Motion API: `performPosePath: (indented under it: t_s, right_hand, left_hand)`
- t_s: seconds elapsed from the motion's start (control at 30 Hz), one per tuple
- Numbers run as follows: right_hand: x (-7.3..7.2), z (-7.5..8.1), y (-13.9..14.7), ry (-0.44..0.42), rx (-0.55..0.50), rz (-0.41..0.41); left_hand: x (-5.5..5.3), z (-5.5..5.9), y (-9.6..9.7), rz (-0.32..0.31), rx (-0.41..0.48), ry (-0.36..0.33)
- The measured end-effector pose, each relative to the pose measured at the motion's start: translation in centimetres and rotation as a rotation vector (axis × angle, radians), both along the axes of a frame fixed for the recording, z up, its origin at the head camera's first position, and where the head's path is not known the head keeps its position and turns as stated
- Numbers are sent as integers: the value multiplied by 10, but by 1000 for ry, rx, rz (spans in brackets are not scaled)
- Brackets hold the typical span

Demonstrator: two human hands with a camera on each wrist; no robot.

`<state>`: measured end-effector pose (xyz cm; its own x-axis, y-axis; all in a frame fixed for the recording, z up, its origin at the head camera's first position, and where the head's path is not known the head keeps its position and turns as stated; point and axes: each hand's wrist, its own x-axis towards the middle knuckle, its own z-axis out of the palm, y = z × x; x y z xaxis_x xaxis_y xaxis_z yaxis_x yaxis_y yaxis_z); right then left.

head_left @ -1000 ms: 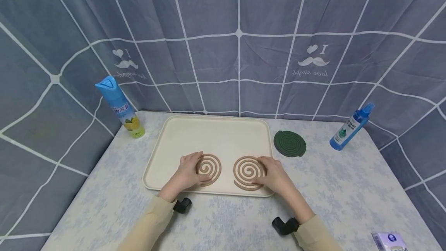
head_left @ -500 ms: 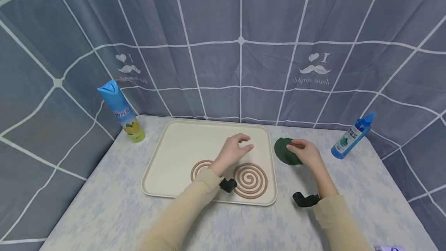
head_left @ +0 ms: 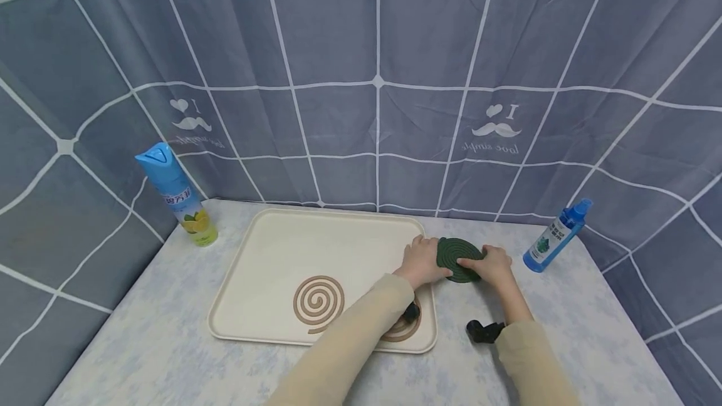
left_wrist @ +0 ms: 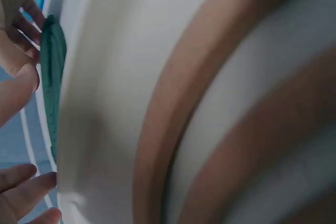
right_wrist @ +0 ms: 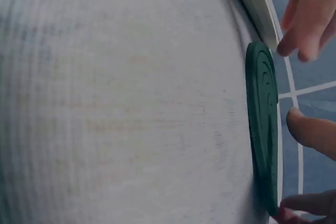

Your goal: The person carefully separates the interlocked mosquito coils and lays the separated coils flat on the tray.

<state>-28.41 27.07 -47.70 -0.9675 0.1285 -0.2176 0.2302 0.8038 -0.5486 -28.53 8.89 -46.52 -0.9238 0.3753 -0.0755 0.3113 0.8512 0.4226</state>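
Observation:
A dark green mosquito coil (head_left: 458,249) lies flat on the table just past the tray's right side. At its left edge is my left hand (head_left: 420,262), its fingers and thumb spread apart. From the right, my right hand (head_left: 493,264) reaches over the coil, fingertips at its edge; in the right wrist view its thumb (right_wrist: 310,132) stands off the coil's upper face. One brown mosquito coil (head_left: 318,301) lies fully visible on the cream tray (head_left: 271,255). A second brown mosquito coil (left_wrist: 163,108) lies there too, partly hidden in the head view by my left arm.
A blue and yellow spray can (head_left: 179,196) stands at the back left of the table. At the right stands a blue spray bottle (head_left: 555,237). A grey checked curtain (head_left: 338,118) hangs behind and beside the table (head_left: 158,318).
Both hands have left the brown coils on the tray. The right hand went to the green coil first; the left crossed over the tray and reached its left edge. The head view has shifted.

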Motion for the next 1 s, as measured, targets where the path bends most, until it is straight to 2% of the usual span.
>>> performPosePath:
  t_s: [0.23,0.43,0.53,0.7,0.77,0.87,1.0]
  right_hand:
    - [1,1,-8,-1,88,19]
    - [4,-4,-9,29,25,-24]
    - [5,-6,-7,48,-80,-64]
    - [2,-12,-5,54,-361,-151]
    - [2,-14,-6,60,-443,-185]
    - [3,-14,-8,66,-523,-224]
    - [7,-11,-9,66,-561,-258]
  left_hand:
    - [-6,-10,6,-11,-119,13]
    - [-7,-15,10,18,-156,68]
    - [-7,-14,10,26,-152,73]
    - [-6,-9,7,37,-128,50]
    - [-6,-9,6,36,-120,46]
    - [-5,-9,6,26,-110,45]
    - [-7,-8,4,21,-7,33]
